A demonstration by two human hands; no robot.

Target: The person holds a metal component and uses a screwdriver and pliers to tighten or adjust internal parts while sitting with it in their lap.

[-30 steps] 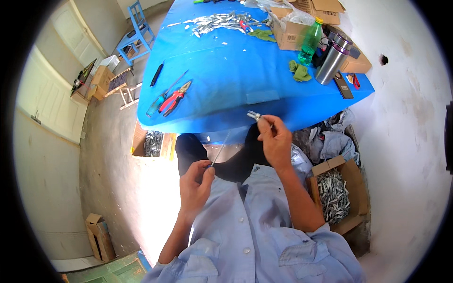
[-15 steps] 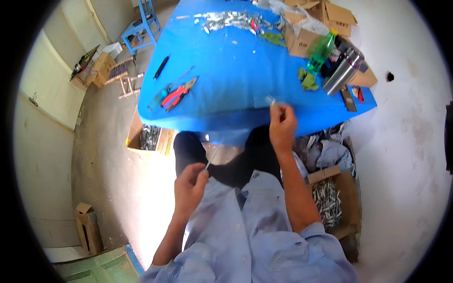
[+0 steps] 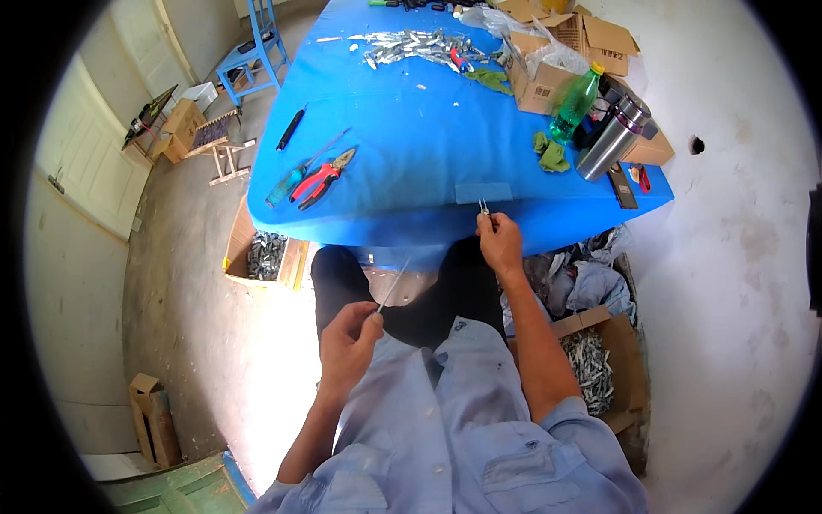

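Note:
My left hand [image 3: 349,343], low over my lap, pinches a thin, pale metal rod [image 3: 395,282] that slants up and away to the right. At the table's near edge, my right hand [image 3: 501,244] is closed on a small two-pronged metal piece [image 3: 484,206], its prongs pointing away from me. Just beyond the prongs, a clear rectangular patch [image 3: 482,193] lies on the blue table cover [image 3: 402,128]. To the left on the table are red-handled pliers [image 3: 322,178], a screwdriver with a teal handle [image 3: 295,181] and a black pen-like tool [image 3: 292,129].
A heap of small metal parts [image 3: 411,47] covers the table's far side. At right stand a green bottle [image 3: 575,104], a steel flask [image 3: 614,141] and cardboard boxes [image 3: 541,89]. Boxes of metal pieces sit below at left [image 3: 267,255] and right [image 3: 589,368]. A blue chair [image 3: 251,60] is far left.
My right hand has shifted slightly toward me and left, and the metal piece in it now shows clearly, prongs forward. My left hand keeps its pinch on the rod. The view has shifted slightly.

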